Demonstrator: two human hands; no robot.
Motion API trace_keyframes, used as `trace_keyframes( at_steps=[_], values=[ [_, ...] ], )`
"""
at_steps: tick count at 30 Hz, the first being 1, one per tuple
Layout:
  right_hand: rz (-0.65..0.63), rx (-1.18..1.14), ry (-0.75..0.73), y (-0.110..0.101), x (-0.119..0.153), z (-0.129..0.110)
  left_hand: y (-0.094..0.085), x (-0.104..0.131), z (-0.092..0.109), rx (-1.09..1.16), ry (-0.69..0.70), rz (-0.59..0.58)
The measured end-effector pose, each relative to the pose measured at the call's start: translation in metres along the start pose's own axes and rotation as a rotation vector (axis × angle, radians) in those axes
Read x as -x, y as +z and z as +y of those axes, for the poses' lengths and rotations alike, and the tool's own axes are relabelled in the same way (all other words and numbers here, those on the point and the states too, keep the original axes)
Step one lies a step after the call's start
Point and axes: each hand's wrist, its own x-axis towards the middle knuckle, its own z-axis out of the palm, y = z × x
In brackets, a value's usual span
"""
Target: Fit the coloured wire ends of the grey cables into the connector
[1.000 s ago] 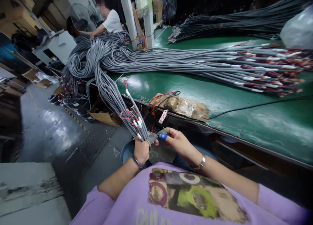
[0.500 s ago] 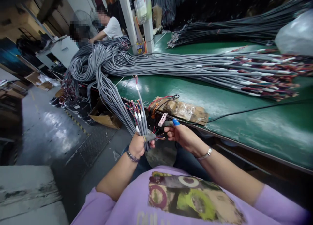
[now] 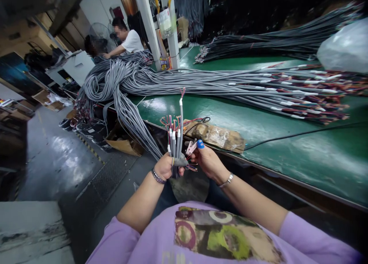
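Grey cables (image 3: 174, 141) with white sleeves and bare coloured wire ends stand upright in my left hand (image 3: 166, 166), which is closed around them. A grey covering is on its thumb. One cable sticks up higher than the others. Just to the right, my right hand (image 3: 207, 159), with a blue cover on one fingertip, is closed near a pink clip (image 3: 191, 148) and dark wires. The clip shows at its fingertips; the exact grip is partly hidden. Short coloured wires (image 3: 192, 167) poke out between the two hands.
A long pile of grey cables (image 3: 201, 82) lies across the green table (image 3: 287, 141). A taped cardboard piece (image 3: 218, 135) is at the table's edge. Dark cables (image 3: 264, 41) and a plastic bag (image 3: 343, 47) lie behind. A person (image 3: 131, 41) is at the back left.
My right hand has moved left, closer to my left hand and the bundle. The held cables have shifted slightly right and stand more upright. The view has tilted slightly.
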Motion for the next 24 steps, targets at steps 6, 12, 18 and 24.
trace_keyframes(
  at_steps=[6, 12, 18, 24],
  values=[
    [-0.013, -0.22, 0.088, 0.004, -0.008, 0.001, 0.005, -0.004, -0.002, -0.04, -0.016, 0.006],
    [-0.005, -0.257, 0.1, 0.004, -0.008, 0.003, 0.005, -0.003, -0.003, -0.08, -0.038, 0.02],
    [-0.023, -0.332, 0.258, 0.0, 0.001, -0.001, 0.005, 0.0, -0.006, -0.054, -0.016, 0.057],
    [-0.064, -0.327, 0.297, 0.001, 0.003, -0.01, 0.007, 0.008, -0.009, -0.086, -0.013, 0.069]
  ],
)
